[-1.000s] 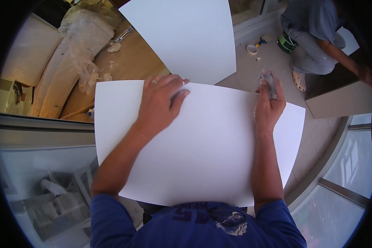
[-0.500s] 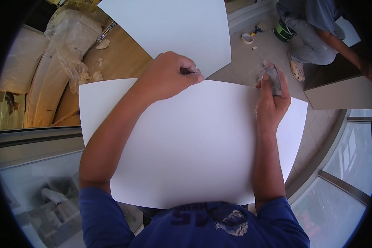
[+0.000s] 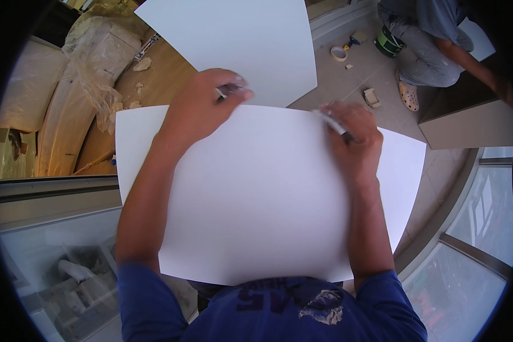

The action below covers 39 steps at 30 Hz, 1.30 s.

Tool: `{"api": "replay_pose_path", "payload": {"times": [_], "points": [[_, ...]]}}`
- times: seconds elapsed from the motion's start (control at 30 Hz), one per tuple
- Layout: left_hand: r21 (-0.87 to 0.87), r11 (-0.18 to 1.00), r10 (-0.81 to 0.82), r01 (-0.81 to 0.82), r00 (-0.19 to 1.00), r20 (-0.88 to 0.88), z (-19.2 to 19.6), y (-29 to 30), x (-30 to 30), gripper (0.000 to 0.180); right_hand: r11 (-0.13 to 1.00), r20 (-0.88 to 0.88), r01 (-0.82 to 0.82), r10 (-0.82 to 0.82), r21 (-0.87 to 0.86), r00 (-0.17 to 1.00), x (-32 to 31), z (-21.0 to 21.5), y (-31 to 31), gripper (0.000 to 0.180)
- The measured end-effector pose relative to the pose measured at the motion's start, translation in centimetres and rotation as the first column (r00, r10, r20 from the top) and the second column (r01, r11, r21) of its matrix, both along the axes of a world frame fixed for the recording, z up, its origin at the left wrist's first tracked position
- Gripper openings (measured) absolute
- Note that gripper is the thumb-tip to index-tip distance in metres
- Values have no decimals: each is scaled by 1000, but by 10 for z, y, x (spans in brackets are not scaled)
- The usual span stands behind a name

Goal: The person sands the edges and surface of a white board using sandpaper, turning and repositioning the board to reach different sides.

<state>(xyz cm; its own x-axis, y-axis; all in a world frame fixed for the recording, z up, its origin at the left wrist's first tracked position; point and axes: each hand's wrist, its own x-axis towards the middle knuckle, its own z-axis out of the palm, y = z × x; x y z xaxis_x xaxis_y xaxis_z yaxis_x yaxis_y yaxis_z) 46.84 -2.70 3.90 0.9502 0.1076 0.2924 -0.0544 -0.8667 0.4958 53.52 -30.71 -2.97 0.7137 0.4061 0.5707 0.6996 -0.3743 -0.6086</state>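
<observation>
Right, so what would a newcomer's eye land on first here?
First, the broad white flat panel filling the centre, with the person's left hand and right hand at its far edge. Beyond it, at top centre, is a second smooth white panel. Then comes the crouching co-worker in grey clothes, upper right, beside a round green-and-black bucket.

Grey tiled flr (image 3: 336,82) w/ green bucket (image 3: 389,43), tape roll (image 3: 340,59), brush (image 3: 353,40) & pale boxy pc (image 3: 371,98) on it

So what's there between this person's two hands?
Just a bare stretch of the nearer white panel, by its far edge, lies between the left hand and right hand, seen in the head view.
</observation>
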Motion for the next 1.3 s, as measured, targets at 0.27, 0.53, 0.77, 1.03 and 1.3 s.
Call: {"api": "replay_pose_path", "payload": {"times": [0.27, 0.53, 0.77, 1.03, 1.3], "points": [[216, 971, 111, -106, 994, -12, -5, 3, -21, 33, 971, 67, 5, 11, -237, 998, -15, 5, -5, 51], [246, 959, 166, -140, 982, -91, -1, -7, -13, 37, 912, 79, 118, -94, -393, 992, -50, 0, 20, 49], [195, 974, 100, -115, 991, 84, -13, 1, -19, 46, 937, 93, 13, 21, -350, 995, -68, 15, 84, 49], [145, 978, 149, -148, 989, 6, -6, 6, -29, 47, 732, 173, 488, -465, -475, 868, -37, -22, -55, 47], [149, 980, 122, -130, 991, 59, -11, 0, -23, 46, 923, 89, 113, -85, -368, 992, -82, 11, 79, 54]]}}
